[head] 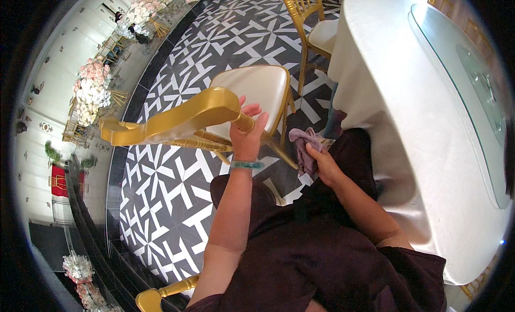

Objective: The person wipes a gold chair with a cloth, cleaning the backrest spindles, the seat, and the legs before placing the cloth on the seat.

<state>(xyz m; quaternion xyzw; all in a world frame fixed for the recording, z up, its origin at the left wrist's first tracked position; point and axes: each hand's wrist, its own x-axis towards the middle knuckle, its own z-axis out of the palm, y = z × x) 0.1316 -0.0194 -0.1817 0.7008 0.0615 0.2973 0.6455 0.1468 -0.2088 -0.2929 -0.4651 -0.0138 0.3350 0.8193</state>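
A gold banquet chair with a white padded seat [259, 84] stands before me, its curved gold top rail [189, 117] towards the left. My left hand [247, 137], with a green bangle at the wrist, rests against the chair's back post just under the rail; the thumb and fingers are spread around it, and whether they grip is unclear. Bunched in my right hand [324, 163] is a mauve cloth [305, 147], held low between the chair and the white-draped table. The lower part of the chair is partly hidden by its back and my arm.
A round table with a white tablecloth [374, 70] and a glass turntable [450, 70] is close on the right. Another gold chair [322, 34] stands beyond, and part of one [151, 300] shows at bottom left. Flower arrangements [92, 86] line the far left, past a dark floor border.
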